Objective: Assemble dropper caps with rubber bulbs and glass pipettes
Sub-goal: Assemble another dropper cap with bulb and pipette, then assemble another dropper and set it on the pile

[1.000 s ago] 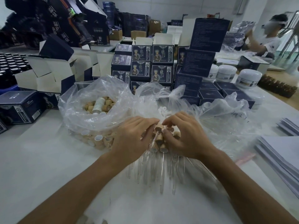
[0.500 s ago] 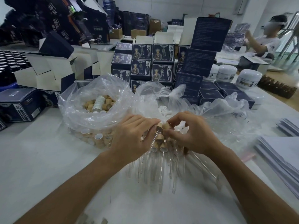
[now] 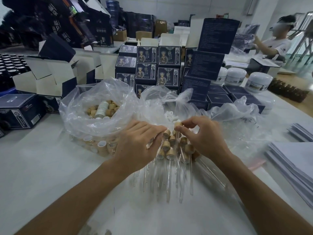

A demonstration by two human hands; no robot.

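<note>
Now the right hand [image 3: 201, 134] pinches a wooden cap [image 3: 178, 124], its glass pipette [image 3: 177, 141] pointing toward the person.

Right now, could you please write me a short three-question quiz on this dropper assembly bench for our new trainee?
1. True or false: the right hand pinches a wooden cap with a glass pipette hanging below it.
2. Where do the loose wooden caps wait? A) in the open plastic bag left of the hands B) in a white jar C) on the paper stack
3. Fill in: the finished droppers lie between the two ____.

Key
1. True.
2. A; the loose caps show through the bag's open mouth.
3. Hands; the left hand rests at their left edge.
</note>
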